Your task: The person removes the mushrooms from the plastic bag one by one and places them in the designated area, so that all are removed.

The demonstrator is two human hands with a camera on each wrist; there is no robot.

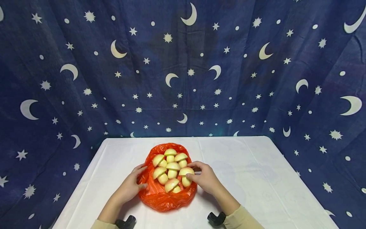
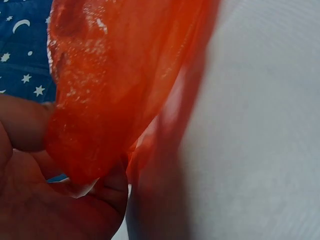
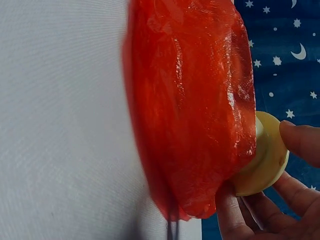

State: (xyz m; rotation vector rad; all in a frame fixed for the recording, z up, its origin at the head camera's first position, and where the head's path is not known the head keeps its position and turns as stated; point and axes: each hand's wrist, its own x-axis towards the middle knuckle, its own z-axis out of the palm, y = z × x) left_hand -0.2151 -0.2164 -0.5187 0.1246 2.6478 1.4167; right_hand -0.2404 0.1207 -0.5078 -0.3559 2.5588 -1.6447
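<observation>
A red plastic bag sits on the table with its mouth rolled open. Inside it stand several pale yellow mushrooms with domed caps and thick stems. At the bag's left rim, my left hand pinches the thin plastic between thumb and fingers; the left wrist view shows the red film between them. My right hand grips the cap of the rightmost mushroom, thumb on the near side. In the right wrist view that cap peeks past the bag's edge, its stem mostly hidden behind the plastic.
A white cloth covers the table. Dark blue curtains with moons and stars hang behind it and at both sides. Black wrist-camera mounts show by each forearm near the front.
</observation>
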